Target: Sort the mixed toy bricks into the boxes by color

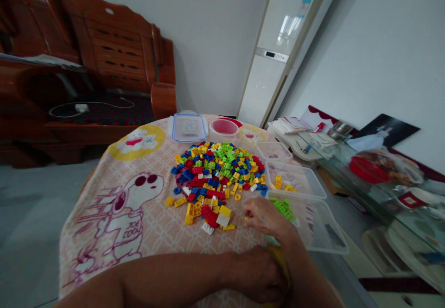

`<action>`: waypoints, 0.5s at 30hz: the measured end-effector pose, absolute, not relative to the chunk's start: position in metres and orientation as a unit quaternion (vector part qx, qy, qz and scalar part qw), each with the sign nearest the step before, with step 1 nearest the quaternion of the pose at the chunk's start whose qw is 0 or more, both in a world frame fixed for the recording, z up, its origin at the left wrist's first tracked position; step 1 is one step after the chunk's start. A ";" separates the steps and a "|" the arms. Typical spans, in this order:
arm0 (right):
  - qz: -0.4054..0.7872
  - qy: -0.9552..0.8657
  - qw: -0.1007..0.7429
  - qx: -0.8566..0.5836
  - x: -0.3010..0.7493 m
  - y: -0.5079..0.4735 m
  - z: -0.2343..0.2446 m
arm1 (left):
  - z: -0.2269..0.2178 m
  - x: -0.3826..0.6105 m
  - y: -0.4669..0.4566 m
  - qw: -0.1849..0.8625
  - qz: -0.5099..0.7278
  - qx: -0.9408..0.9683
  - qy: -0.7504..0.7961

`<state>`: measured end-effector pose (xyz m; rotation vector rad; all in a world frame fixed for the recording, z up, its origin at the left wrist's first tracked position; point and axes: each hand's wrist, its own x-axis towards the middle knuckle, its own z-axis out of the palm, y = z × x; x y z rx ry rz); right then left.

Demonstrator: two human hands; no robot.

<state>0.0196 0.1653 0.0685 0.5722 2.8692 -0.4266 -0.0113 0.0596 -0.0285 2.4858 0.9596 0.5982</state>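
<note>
Right hand [266, 216] pinched a yellow toy brick [246, 218]; the mixed brick pile [219, 178] lay at its ten o'clock. Left hand [259, 273], at six o'clock, curled beside a yellow object [278, 254]; grip undeterminable.

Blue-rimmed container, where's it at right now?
In the head view, the blue-rimmed container sits near the far edge of the table, just left of the round pink tub and beyond the brick pile.

"Where's the right hand [264, 215]?"
"Just beside the brick pile [222, 171], fingers [251, 206] bent in a pinch."
"And the left hand [259, 273]?"
"On the pile's near side, its bare arm [167, 278] stretched sideways."
</note>
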 end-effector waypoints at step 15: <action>-0.140 0.879 -0.299 0.344 0.050 0.237 0.073 | 0.068 -0.139 0.087 0.105 0.498 0.642 0.573</action>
